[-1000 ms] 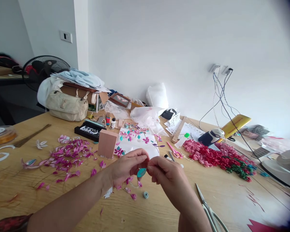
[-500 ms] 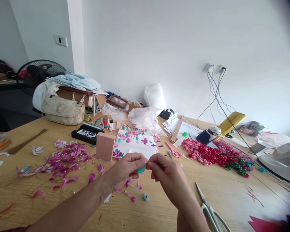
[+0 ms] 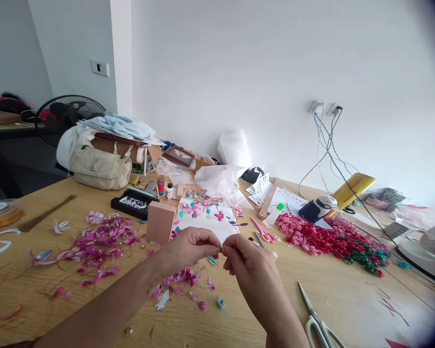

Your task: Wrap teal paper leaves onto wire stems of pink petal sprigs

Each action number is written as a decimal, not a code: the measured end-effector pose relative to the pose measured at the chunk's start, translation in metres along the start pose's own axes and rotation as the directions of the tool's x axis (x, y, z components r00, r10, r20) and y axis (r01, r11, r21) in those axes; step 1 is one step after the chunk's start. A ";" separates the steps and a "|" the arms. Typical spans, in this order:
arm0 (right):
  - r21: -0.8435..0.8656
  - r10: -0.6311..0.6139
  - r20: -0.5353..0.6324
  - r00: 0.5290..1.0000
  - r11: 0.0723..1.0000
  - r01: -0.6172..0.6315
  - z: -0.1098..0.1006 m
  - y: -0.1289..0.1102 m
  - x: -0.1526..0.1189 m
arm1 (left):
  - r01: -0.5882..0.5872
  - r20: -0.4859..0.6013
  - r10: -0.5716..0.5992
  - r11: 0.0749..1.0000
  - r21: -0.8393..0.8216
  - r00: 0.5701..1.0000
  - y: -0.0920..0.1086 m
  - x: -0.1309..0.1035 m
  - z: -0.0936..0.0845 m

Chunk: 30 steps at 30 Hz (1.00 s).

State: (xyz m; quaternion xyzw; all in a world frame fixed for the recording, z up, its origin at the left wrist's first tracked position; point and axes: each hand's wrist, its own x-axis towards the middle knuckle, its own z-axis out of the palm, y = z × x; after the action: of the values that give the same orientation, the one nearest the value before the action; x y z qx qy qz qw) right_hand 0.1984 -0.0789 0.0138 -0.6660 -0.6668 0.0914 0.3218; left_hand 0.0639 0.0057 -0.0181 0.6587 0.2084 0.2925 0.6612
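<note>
My left hand is closed in a pinch over the table. A small teal leaf-like piece shows just under its fingers, mostly hidden. Fingertip to fingertip with it, my right hand pinches too; whatever lies between those fingers is too small to make out. Below the hands are pink petals, a pale leaf-shaped piece and a small teal roll. Behind them lies a white sheet with pink flowers and teal leaves on it.
Scissors lie open at front right, pink scissors farther back. A wooden block stands beside a magenta petal pile. To the right spread red and pink flower strands. A beige bag sits at back left.
The view has shifted slightly, so the table things appear a little right and lower. Both hands stay pinched together; less of the teal piece shows under the left fingers.
</note>
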 end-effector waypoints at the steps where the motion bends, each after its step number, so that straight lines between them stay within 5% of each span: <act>1: -0.002 0.005 0.001 1.000 1.000 -0.005 0.001 0.000 0.000 | -0.016 -0.007 0.016 1.000 0.014 1.000 0.000 0.000 0.000; 11: -0.015 0.017 -0.052 0.999 1.000 -0.018 0.006 -0.004 0.002 | -0.056 -0.078 0.054 0.998 -0.026 0.995 0.000 -0.003 0.005; 21: -0.120 0.049 -0.121 0.991 0.991 -0.064 0.009 0.005 0.001 | -0.008 -0.138 0.044 0.969 0.246 0.989 0.003 -0.005 -0.005; 24: -0.136 0.047 -0.157 0.986 0.988 -0.069 0.000 0.005 0.001 | 0.069 -0.152 -0.051 0.990 0.119 0.987 0.003 -0.004 -0.005; 27: -0.197 -0.031 -0.329 0.944 0.980 -0.036 -0.009 0.002 -0.004 | 0.139 -0.158 -0.155 0.984 -0.109 0.975 0.004 -0.003 -0.006; 30: -0.249 -0.304 -0.334 0.892 0.941 0.227 -0.011 -0.004 -0.010 | 0.160 -0.120 -0.199 0.947 -0.277 0.973 0.004 -0.002 -0.009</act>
State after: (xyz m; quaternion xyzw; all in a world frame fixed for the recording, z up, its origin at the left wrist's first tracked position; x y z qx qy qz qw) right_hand 0.2006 -0.0918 0.0218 -0.6029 -0.6854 -0.1486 0.3803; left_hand 0.0559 0.0105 -0.0148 0.5191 0.2746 0.3038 0.7503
